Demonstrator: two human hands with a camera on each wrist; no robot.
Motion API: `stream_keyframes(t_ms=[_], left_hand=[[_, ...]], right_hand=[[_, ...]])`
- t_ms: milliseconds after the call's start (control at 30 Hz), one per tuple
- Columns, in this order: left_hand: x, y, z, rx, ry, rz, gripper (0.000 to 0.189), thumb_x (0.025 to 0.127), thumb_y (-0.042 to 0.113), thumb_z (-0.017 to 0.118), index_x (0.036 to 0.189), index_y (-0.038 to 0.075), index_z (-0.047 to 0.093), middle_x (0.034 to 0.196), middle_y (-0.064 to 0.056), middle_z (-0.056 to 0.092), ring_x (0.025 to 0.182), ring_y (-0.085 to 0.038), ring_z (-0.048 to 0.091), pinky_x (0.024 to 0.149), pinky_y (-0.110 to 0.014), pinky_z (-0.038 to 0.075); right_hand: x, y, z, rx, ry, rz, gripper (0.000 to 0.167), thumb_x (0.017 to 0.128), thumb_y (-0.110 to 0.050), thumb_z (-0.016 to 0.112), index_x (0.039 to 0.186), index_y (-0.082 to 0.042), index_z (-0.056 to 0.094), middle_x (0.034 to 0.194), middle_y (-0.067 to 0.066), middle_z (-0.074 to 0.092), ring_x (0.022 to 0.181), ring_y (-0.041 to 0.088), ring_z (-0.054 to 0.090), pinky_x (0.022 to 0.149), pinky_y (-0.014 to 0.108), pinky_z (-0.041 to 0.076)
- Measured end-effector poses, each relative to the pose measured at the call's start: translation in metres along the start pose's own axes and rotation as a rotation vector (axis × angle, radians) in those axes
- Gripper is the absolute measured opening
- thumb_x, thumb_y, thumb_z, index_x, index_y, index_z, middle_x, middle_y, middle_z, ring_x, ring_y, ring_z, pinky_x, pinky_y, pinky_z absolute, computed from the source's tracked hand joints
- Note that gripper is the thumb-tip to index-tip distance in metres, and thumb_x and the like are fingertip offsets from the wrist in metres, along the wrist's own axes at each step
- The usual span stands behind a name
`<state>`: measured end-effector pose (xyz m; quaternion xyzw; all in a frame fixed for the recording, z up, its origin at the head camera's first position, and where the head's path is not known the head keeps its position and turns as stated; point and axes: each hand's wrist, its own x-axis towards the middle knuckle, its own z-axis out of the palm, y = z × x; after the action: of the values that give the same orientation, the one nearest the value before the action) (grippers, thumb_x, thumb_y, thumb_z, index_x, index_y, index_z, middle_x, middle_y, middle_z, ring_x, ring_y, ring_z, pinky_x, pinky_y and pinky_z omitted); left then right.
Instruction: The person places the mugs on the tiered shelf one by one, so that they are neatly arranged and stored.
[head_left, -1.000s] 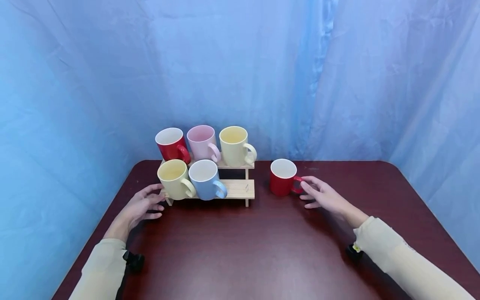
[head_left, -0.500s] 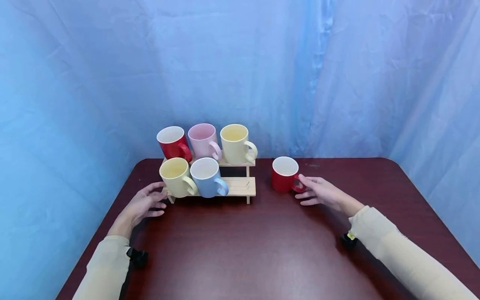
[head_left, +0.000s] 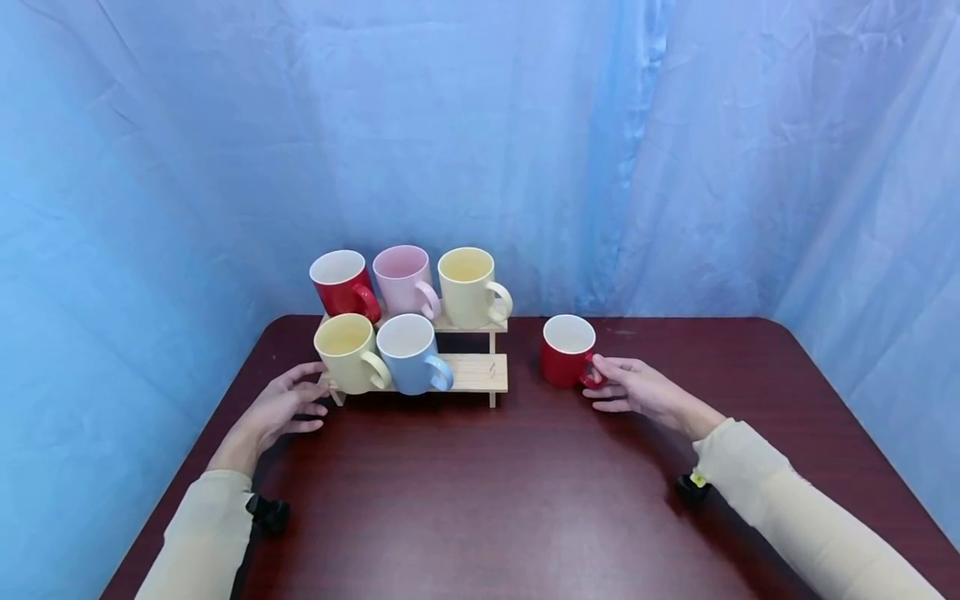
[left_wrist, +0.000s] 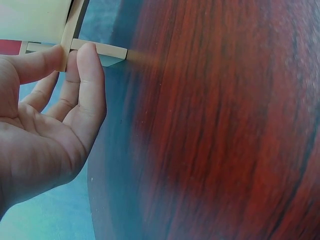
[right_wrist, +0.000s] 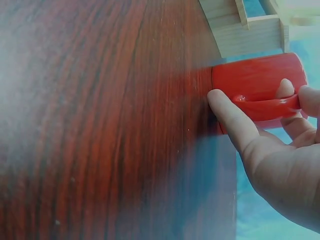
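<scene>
On the right, a red mug (head_left: pixel 558 368) with a white inside stands upright on the table. My right hand (head_left: pixel 651 393) pinches its handle between thumb and fingers; the right wrist view shows a fingertip through the handle (right_wrist: pixel 267 107), while another finger extends beside the mug's base. My left hand (head_left: pixel 273 414) holds the left end of a two-step wooden rack (head_left: pixel 480 372), thumb on one side of the board (left_wrist: pixel 66 40) and fingers on the other. Beside that hand, a yellow mug (head_left: pixel 347 367) and a light blue mug (head_left: pixel 405 368) stand on the lower step.
The upper step carries another red mug (head_left: pixel 336 296), a pink mug (head_left: pixel 402 292) and a second yellow mug (head_left: pixel 467 298). Bare board shows at the lower step's right end. Blue curtains (head_left: pixel 480 125) hang behind the dark red-brown table (head_left: pixel 480 492).
My right hand has moved slightly left, and its thumb and fingers have closed on the red mug's handle. The left hand stays at the rack's end.
</scene>
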<state>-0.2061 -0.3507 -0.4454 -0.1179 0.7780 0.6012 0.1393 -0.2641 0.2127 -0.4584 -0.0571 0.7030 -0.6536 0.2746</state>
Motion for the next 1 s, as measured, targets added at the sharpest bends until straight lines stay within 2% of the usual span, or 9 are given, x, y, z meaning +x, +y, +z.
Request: stream_keyframes(t_ms=[300, 467, 633, 833, 1000], left_hand=[[0.000, -0.002, -0.001, -0.003, -0.002, 0.005, 0.062, 0.103, 0.029, 0.061, 0.156, 0.013, 0.032, 0.129, -0.020, 0.054, 0.091, -0.023, 0.064, 0.078, -0.037, 0.061], [0.000, -0.002, -0.001, 0.002, -0.006, 0.010, 0.063, 0.103, 0.030, 0.061, 0.156, 0.013, 0.032, 0.130, -0.020, 0.053, 0.092, -0.023, 0.064, 0.078, -0.037, 0.061], [-0.002, -0.001, -0.002, 0.008, -0.006, 0.010, 0.062, 0.104, 0.029, 0.060, 0.157, 0.013, 0.031, 0.131, -0.021, 0.052, 0.093, -0.024, 0.063, 0.077, -0.037, 0.061], [-0.003, -0.001, -0.002, 0.015, -0.015, 0.005, 0.063, 0.104, 0.029, 0.059, 0.157, 0.014, 0.030, 0.134, -0.022, 0.050, 0.095, -0.026, 0.063, 0.077, -0.037, 0.061], [-0.002, -0.001, 0.000, 0.003, -0.014, 0.001, 0.064, 0.103, 0.030, 0.060, 0.157, 0.013, 0.030, 0.133, -0.022, 0.052, 0.095, -0.027, 0.063, 0.078, -0.038, 0.061]], right_hand=[[-0.008, 0.001, 0.005, 0.041, -0.029, -0.014, 0.030, 0.108, -0.033, 0.052, 0.097, -0.005, 0.055, 0.113, 0.018, 0.059, 0.126, 0.045, 0.056, 0.101, 0.050, 0.050], [-0.016, 0.000, 0.013, 0.046, -0.019, -0.007, 0.031, 0.107, -0.029, 0.054, 0.103, 0.001, 0.058, 0.113, 0.020, 0.060, 0.124, 0.045, 0.058, 0.098, 0.047, 0.052], [-0.026, -0.004, 0.021, 0.056, -0.027, -0.012, 0.032, 0.107, -0.029, 0.055, 0.103, 0.003, 0.056, 0.114, 0.025, 0.058, 0.122, 0.048, 0.058, 0.096, 0.046, 0.054], [-0.038, -0.017, 0.032, 0.052, -0.089, -0.042, 0.028, 0.107, -0.026, 0.055, 0.100, 0.001, 0.055, 0.109, 0.021, 0.059, 0.122, 0.051, 0.057, 0.095, 0.050, 0.053], [-0.042, -0.037, 0.047, 0.024, -0.131, -0.084, 0.032, 0.106, -0.027, 0.057, 0.103, 0.005, 0.053, 0.111, 0.025, 0.057, 0.119, 0.047, 0.060, 0.097, 0.057, 0.049]])
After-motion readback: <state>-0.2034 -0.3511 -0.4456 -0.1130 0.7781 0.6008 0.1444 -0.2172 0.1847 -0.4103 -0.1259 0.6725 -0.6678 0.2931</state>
